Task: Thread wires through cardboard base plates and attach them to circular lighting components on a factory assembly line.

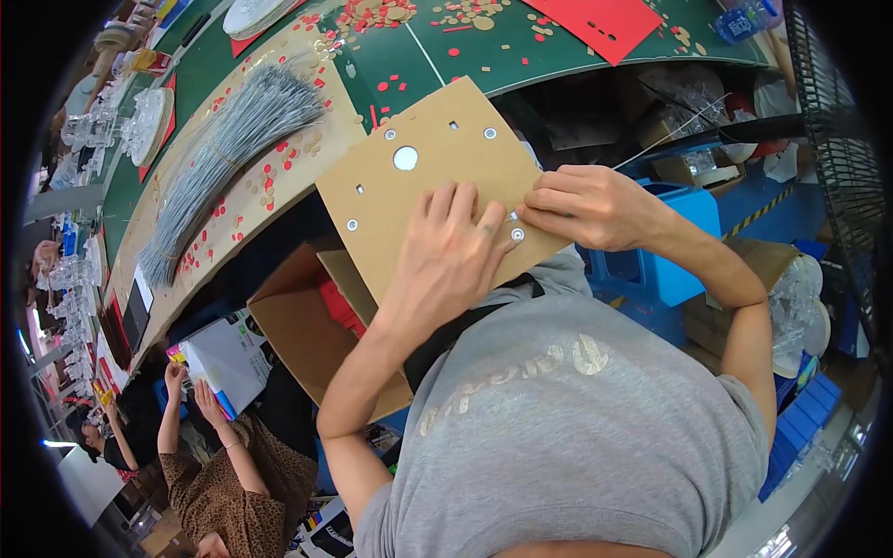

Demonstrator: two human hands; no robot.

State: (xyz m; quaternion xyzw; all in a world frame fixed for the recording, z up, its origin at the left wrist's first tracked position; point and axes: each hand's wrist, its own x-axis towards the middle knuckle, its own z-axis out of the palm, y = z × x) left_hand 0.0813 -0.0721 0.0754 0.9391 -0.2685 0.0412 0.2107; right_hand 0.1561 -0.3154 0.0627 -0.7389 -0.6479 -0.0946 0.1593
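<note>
Cardboard sheet (423,177) with round holes, held above the lap: left hand (446,256) lies flat on its lower part, fingers spread, while the right hand (581,206) pinches what seems a thin wire (665,135) at its right edge, a bundle of grey wires (228,153) lying well apart on the green table (484,56)

Open carton (298,325): brown cardboard, below my left arm, red items inside.
White box (228,358): near left, beside the carton.
Blue bins (651,265): under my right forearm.
</note>
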